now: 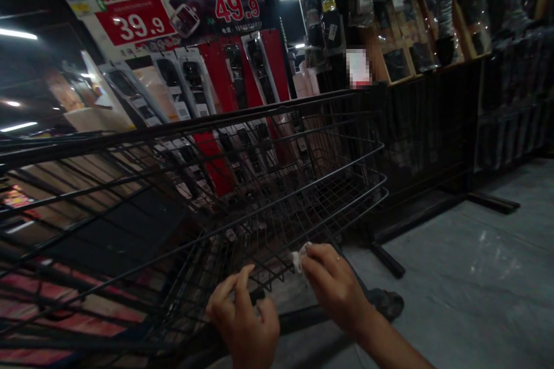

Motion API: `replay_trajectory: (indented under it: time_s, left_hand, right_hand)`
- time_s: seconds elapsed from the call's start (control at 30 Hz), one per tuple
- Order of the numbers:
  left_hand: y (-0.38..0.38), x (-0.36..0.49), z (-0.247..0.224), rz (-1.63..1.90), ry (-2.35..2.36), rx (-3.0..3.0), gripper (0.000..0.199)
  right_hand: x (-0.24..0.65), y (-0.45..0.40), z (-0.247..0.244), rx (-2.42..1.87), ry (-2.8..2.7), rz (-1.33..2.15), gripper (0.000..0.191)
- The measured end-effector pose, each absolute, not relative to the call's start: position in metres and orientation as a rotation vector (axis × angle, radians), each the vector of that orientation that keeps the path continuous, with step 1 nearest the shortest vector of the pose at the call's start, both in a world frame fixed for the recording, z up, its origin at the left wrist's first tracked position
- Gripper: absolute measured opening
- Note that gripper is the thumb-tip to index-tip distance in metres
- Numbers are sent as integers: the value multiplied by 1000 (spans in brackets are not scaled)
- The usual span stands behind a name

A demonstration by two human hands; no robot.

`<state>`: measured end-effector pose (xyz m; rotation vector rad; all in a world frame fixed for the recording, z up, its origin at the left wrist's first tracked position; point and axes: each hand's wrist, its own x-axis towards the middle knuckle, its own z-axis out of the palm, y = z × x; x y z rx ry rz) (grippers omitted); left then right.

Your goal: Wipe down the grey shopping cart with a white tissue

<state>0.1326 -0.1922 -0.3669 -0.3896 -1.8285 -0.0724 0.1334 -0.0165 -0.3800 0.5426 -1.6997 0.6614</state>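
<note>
A black wire shopping cart [298, 189] fills the middle of the view, tilted across it. Low at its side, my left hand [246, 323] is raised with the fingers loosely bent and apart. A small dark piece shows between its thumb and index finger; I cannot tell whether it is part of the cart. Further right, my right hand [335, 282] pinches a crumpled white tissue [298, 259] between thumb and fingers, close to the cart's lower wires. Whether the tissue touches the wires is unclear.
Behind the cart stands a rack of packaged belts [194, 83] under a price sign [138, 23]. Wrapped goods on wooden holders [393, 40] hang at the right. Dark metal feet [389, 259] of a stand and a shoe [387, 302] rest on the grey floor [485, 277].
</note>
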Motion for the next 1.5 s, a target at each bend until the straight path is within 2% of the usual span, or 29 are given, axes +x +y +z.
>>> replay_trajectory:
  time_s: [0.7, 1.13, 1.5]
  left_hand:
    - [-192, 119, -357, -30, -1703, -446, 34]
    - [-183, 121, -363, -160, -1728, -338, 33]
    - [-171, 131, -371, -219, -1824, -234, 37]
  right_hand:
    - [109, 111, -362, -186, -1455, 694, 22]
    - [121, 73, -372, -24, -1524, 790, 20]
    - [137, -9, -389, 297, -1686, 897, 26]
